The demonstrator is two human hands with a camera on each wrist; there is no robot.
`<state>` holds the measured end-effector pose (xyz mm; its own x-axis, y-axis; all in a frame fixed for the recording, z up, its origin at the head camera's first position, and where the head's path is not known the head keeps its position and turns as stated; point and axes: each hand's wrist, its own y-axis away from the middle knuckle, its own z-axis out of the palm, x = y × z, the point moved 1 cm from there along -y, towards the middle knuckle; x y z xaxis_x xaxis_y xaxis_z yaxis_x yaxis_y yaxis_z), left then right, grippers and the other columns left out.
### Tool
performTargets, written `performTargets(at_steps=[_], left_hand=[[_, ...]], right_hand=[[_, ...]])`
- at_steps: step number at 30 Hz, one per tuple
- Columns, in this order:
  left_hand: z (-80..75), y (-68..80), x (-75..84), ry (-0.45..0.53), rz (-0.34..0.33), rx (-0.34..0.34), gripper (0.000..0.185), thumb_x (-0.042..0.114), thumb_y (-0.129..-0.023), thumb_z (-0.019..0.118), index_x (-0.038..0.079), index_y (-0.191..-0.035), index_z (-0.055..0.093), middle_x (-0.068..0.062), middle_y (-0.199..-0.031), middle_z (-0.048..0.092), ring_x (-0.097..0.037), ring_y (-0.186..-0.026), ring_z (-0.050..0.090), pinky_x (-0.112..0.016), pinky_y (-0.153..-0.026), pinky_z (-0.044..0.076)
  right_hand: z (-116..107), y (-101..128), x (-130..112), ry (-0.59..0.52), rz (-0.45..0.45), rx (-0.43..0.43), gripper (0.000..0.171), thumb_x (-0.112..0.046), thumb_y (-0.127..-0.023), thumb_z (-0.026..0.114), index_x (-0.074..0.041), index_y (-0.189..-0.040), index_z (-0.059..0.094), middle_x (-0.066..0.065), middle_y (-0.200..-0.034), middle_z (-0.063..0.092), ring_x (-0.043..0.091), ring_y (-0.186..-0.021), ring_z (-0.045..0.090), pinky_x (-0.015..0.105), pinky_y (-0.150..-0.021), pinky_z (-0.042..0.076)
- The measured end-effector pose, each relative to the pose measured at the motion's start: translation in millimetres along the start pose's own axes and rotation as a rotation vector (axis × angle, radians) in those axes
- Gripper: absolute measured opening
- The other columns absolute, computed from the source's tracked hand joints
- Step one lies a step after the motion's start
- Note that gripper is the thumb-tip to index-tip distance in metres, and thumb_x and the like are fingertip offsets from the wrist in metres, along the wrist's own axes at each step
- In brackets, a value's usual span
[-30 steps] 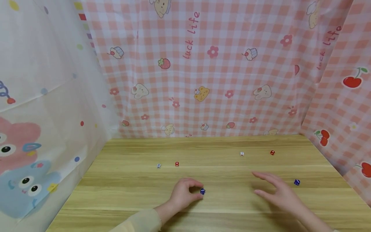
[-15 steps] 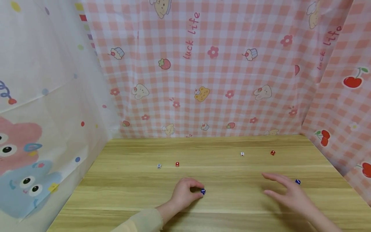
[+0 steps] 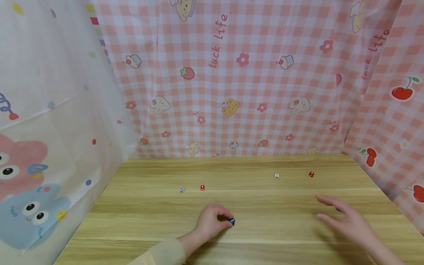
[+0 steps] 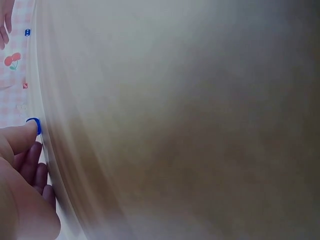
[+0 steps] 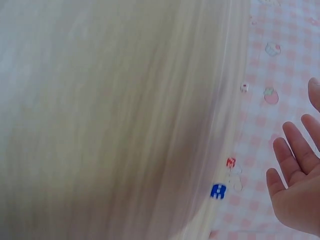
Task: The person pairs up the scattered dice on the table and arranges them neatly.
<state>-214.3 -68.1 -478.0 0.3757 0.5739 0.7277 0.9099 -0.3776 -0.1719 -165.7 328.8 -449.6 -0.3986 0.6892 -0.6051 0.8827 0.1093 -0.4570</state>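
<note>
Between thumb and index finger, my left hand [image 3: 209,223] pinches a dark blue die [image 3: 232,221] with white pips, low over the wooden table near its middle. The same die [image 4: 36,125] peeks out past the thumb in the left wrist view. On the right, my right hand [image 3: 347,221] hovers above the table, fingers extended and thumb apart, holding nothing. A second blue die [image 3: 338,209] lies just beyond it, mostly covered by the hand in the head view. The right wrist view shows this blue die [image 5: 218,191] whole, apart from the spread fingers.
At the back right of the table [image 3: 251,202] lie a white die [image 3: 276,176] and a red die [image 3: 311,174]. Another white die [image 3: 182,189] and red die [image 3: 202,187] sit left of centre. A checked cloth [image 3: 245,84] hangs behind the table, with more cloth at both sides.
My right hand has moved rightward, passing in front of the right blue die and covering most of it. My left hand stays in place; its die has shifted slightly toward me.
</note>
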Motion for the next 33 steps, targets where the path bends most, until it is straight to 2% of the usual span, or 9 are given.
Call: performTargets(at_steps=[9,16,23,33], left_hand=[[2.2,5.5,3.5,0.003,0.009,-0.03,0.014,0.012,-0.075,0.086,0.019,-0.086,0.08,0.016,-0.086,0.068,-0.007,-0.09,0.058,-0.034,-0.09,0.044],[3.2,7.8,4.4,-0.016,0.043,-0.025,0.014,0.013,-0.074,0.087,0.019,-0.085,0.08,0.016,-0.085,0.068,-0.005,-0.089,0.057,-0.031,-0.088,0.045],[3.6,10.8,7.0,-0.02,0.059,-0.012,0.013,0.013,-0.074,0.087,0.019,-0.084,0.08,0.017,-0.085,0.067,-0.005,-0.091,0.056,-0.03,-0.088,0.045],[5.1,12.9,9.7,-0.003,0.049,-0.022,0.013,0.012,-0.074,0.087,0.019,-0.082,0.08,0.018,-0.082,0.066,-0.004,-0.087,0.056,-0.03,-0.085,0.045]], right_hand=[[-18,1,14,0.029,0.056,-0.019,0.046,-0.015,-0.083,0.081,-0.004,-0.125,0.066,-0.032,-0.119,0.055,-0.024,-0.11,0.036,0.0,-0.084,0.025],[-27,0,25,0.051,0.077,-0.026,0.045,-0.016,-0.083,0.081,-0.002,-0.124,0.066,-0.03,-0.117,0.056,-0.025,-0.108,0.035,-0.001,-0.083,0.024],[-39,0,37,0.074,0.178,-0.083,0.048,-0.024,-0.088,0.078,-0.005,-0.129,0.063,-0.034,-0.116,0.053,-0.026,-0.105,0.031,0.001,-0.079,0.025],[-48,-7,54,0.026,0.14,-0.112,0.048,-0.018,-0.09,0.075,0.004,-0.13,0.059,-0.036,-0.114,0.05,-0.026,-0.105,0.035,0.0,-0.081,0.026]])
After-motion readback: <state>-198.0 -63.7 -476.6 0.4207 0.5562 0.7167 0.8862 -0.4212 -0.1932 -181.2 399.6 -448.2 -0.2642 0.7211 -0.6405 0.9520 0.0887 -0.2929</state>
